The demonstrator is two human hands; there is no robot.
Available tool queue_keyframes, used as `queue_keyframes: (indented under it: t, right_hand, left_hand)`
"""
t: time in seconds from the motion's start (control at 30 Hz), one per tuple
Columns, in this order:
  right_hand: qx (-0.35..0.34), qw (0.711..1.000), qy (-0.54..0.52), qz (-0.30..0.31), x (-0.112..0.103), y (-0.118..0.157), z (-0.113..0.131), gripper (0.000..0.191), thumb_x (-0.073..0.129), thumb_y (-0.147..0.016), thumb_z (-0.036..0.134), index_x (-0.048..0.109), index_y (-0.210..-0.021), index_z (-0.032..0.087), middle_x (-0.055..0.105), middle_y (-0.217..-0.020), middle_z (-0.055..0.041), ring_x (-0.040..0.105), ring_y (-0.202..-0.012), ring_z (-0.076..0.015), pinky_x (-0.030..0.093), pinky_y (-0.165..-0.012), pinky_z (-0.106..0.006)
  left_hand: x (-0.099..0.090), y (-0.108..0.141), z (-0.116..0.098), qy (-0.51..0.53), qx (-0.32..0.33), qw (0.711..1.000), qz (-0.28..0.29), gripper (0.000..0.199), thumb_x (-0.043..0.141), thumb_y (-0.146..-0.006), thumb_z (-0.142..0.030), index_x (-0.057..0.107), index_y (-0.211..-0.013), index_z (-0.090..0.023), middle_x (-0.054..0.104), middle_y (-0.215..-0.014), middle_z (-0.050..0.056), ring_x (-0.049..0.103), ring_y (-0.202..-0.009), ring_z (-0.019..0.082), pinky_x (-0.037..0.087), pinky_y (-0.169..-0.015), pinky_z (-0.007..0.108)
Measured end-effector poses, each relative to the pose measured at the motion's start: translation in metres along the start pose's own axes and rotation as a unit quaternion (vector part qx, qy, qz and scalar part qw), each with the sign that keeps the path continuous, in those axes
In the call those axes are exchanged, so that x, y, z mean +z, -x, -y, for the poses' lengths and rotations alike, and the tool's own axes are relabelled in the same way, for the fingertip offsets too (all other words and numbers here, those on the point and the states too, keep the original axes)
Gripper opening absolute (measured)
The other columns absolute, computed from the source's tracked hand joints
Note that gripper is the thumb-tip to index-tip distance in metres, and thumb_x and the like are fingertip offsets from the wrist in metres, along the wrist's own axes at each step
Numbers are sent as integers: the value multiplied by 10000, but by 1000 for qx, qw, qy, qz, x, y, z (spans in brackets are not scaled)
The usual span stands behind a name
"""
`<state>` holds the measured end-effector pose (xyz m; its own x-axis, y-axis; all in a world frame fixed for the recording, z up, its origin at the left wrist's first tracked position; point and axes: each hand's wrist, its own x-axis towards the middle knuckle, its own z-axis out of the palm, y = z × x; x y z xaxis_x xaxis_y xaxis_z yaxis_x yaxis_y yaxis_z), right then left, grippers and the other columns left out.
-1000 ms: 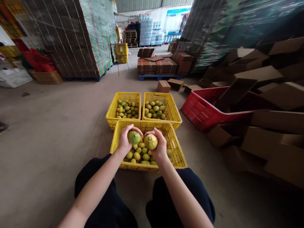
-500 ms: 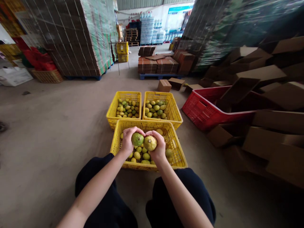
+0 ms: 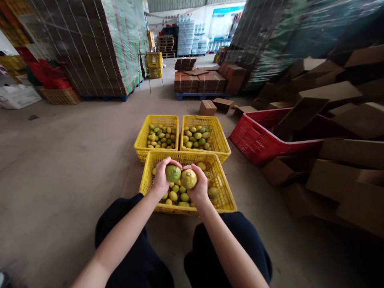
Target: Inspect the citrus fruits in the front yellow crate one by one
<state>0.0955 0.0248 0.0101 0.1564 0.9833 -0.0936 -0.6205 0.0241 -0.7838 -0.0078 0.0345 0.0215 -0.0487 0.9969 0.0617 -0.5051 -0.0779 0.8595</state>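
Note:
Above the near yellow crate, my left hand is closed round a green fruit. A yellow fruit is in my right hand, close beside the green one. Both fruits have their stem ends toward me, and my fingertips nearly meet behind them. Below them in the crate lie several green and yellow fruits, partly hidden by my hands. Two more yellow crates stand just beyond, the left one and the right one, each with several similar fruits inside.
A red crate with cardboard in it stands to the right, among piled open boxes. Farther off are a blue pallet with bundled cardboard, a small box and tall wrapped stacks on both sides.
Both hands, with their fruits, have moved very slightly up and to the left. A small part of something has appeared at the lower left edge.

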Motion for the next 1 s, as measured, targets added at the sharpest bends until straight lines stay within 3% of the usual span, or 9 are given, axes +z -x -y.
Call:
queue_keyframes:
  t: [0.57,1.0]
  right_hand:
    - [32,999,-29,-6,-3,-3,-4,186,607,-630,309,651,-529,159,635,-572,-2,572,-577,-132,477,-627,-251]
    - [59,996,-47,-36,-1,-4,-4,138,608,-606,283,624,-544,161,624,-553,8,564,-523,-116,482,-548,-232]
  left_hand:
    - [2,-2,1,32,-36,999,-20,346,497,-762,-354,665,-533,-155,626,-551,28,575,-570,131,455,-630,241]
    - [3,-3,1,40,-51,997,-35,322,517,-743,-353,657,-537,-149,630,-564,27,575,-563,127,453,-615,238]
